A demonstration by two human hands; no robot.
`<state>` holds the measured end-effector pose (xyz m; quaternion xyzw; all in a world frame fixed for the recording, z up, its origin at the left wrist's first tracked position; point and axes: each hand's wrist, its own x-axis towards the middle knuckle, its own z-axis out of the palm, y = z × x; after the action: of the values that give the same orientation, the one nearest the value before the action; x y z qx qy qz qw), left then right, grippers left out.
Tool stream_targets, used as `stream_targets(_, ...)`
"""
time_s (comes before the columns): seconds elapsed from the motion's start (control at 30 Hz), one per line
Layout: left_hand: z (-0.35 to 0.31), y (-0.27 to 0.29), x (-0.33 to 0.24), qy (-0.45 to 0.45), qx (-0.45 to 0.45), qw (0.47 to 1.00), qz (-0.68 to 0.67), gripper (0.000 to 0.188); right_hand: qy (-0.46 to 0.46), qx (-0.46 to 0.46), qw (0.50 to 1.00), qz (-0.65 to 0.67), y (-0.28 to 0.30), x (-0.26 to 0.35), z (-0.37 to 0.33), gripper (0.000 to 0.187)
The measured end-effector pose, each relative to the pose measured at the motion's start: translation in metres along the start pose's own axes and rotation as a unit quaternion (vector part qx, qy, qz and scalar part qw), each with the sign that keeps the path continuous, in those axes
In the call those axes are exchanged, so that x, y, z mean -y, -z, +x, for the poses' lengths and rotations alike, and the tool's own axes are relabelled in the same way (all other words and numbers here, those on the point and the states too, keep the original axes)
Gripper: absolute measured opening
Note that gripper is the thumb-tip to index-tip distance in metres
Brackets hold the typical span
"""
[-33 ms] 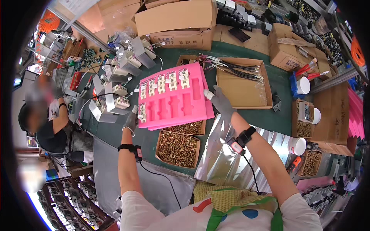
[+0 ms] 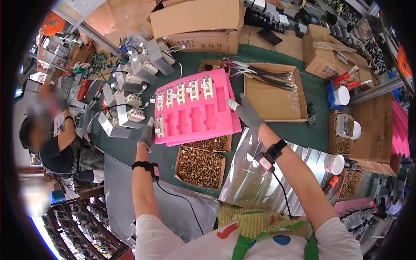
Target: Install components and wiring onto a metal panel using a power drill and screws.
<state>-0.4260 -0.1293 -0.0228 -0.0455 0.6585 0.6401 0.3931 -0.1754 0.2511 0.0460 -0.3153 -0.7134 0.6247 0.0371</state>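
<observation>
The step in hand looks to be handling the pink foam tray [image 2: 187, 138], positioned between both gloved hands over the middle of the green surface [image 2: 318, 86], its near edge overlapping the rear box of brass fasteners [image 2: 212, 144]. The left hand [image 2: 147, 135] is at the tray's near left corner; I cannot tell whether its grip pinches the foam, as the fingers are partly hidden. The right hand [image 2: 249, 113] has its thumb at the tray's right edge and a finger spread away toward the surface's far edge; whether others pinch from below cannot be told. White parts [image 2: 181, 94] fill five far-row pockets and one near-left pocket. Any next move probably calls for even support at both sides, keeping the tray level.
</observation>
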Motion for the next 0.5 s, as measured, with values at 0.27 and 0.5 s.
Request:
stream_targets(0.27,0.019,-0.010,-0.007,0.009,0.013,0.999,-0.027,0.056,-0.127,0.057,0.990,0.004,-0.015,0.001,0.028,0.108)
stream_targets(0.5,-0.028,-0.232,-0.124,-0.525,-0.084,0.712,0.459,0.035,0.078,-0.140,0.986,-0.052,0.050,-0.002,-0.091,0.075)
